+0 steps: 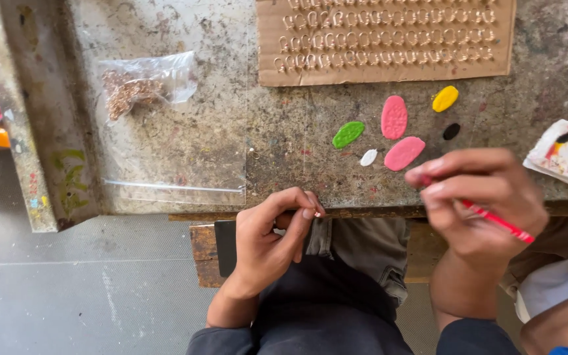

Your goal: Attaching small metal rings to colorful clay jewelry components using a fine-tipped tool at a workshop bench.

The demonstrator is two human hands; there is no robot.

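Left hand (274, 233) pinches a small metal ring (317, 213) between thumb and fingertips at the near edge of the workbench (231, 131). Right hand (484, 200) grips a thin red brush (497, 221), held above the bench edge. Paint blobs (394, 117) in green, pink, white, yellow and black lie just beyond. Cardboard sheet (386, 72) carries rows of rings. Plastic bag (142, 85) lies farther left.

On the stained surface (185, 141) lie a cardboard sheet (385, 41) with rows of small rings, a clear plastic bag (144, 84) and coloured paint blobs (394, 117).
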